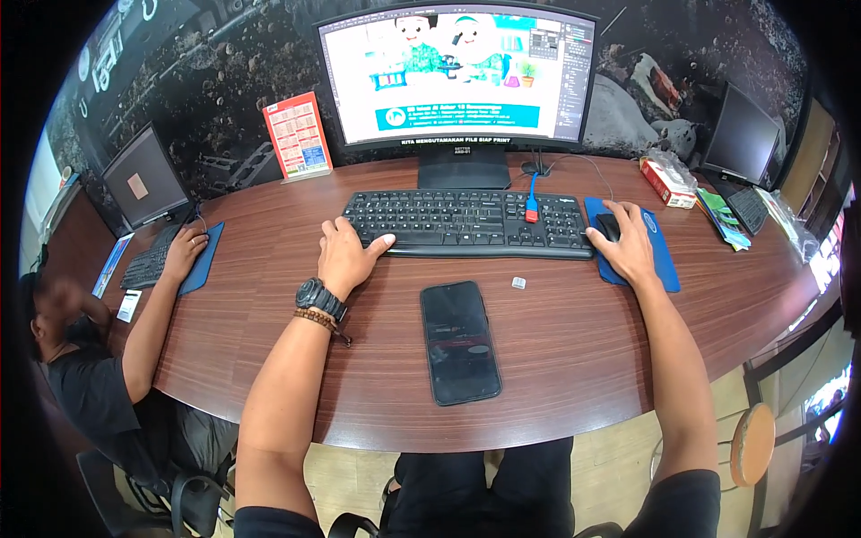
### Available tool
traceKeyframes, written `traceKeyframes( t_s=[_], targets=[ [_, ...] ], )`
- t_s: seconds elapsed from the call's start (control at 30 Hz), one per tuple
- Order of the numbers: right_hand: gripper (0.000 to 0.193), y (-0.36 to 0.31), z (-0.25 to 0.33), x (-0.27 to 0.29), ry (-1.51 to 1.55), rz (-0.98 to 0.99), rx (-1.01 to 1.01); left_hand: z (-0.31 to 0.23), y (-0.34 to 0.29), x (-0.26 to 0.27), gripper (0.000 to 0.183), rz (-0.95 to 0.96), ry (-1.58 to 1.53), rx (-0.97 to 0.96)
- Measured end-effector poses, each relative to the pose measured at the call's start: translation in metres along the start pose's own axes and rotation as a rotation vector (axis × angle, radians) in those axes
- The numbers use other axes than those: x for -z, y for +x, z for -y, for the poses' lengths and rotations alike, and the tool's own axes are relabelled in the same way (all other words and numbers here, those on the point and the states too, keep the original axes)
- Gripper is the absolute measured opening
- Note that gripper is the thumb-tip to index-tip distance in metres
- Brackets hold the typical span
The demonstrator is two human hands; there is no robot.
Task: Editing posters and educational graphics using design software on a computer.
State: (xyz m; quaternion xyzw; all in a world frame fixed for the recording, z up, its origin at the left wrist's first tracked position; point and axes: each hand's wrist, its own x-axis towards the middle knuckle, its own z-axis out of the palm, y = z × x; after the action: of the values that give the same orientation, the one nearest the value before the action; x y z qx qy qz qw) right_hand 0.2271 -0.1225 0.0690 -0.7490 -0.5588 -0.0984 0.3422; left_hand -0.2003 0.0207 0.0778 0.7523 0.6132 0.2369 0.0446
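Note:
My left hand (pixel 347 254) rests at the left end of a black keyboard (pixel 430 220), its thumb along the lower left keys and its fingers loosely bent. A black watch (pixel 321 299) and a beaded bracelet (pixel 316 319) circle that wrist. On a blue mouse pad (pixel 662 255) my right hand (pixel 632 248) lies over a black computer mouse (pixel 609 227), which shows partly beside the thumb. A curved monitor (pixel 457 81) behind the keyboard displays a cartoon picture in a design program. Between my forearms a dark smartphone (pixel 460 342) lies flat on the brown wooden desk (pixel 377 359).
A red-tipped blue cable (pixel 532 202) hangs over the keyboard. A small whitish piece (pixel 518 283) lies near the phone. Left stands a desk calendar (pixel 297 139); beyond it a co-worker's hand (pixel 186 251) is at another computer. A red-white box (pixel 667 184) and a stool (pixel 752 445) are right.

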Motion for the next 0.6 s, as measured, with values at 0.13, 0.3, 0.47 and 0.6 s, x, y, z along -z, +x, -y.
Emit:
traceKeyframes(
  t_s=[0.13, 0.3, 0.47, 0.6],
  targets=[
    [0.069, -0.002, -0.003, -0.001, -0.110, 0.011, 0.063, -0.001, -0.003, -0.002, 0.096, -0.030, -0.034, -0.015],
    [0.051, 0.004, -0.009, -0.003, -0.007, -0.074, 0.194, 0.005, 0.001, -0.010, 0.096, -0.077, -0.054, -0.063],
    [0.035, 0.000, 0.028, -0.006, 0.087, -0.068, 0.368, 0.000, 0.003, -0.003, 0.090, -0.009, 0.012, -0.040],
    [0.031, -0.013, 0.067, -0.013, 0.099, 0.118, 0.544, -0.006, 0.001, -0.003, 0.091, 0.026, 0.033, -0.019]
  ],
)
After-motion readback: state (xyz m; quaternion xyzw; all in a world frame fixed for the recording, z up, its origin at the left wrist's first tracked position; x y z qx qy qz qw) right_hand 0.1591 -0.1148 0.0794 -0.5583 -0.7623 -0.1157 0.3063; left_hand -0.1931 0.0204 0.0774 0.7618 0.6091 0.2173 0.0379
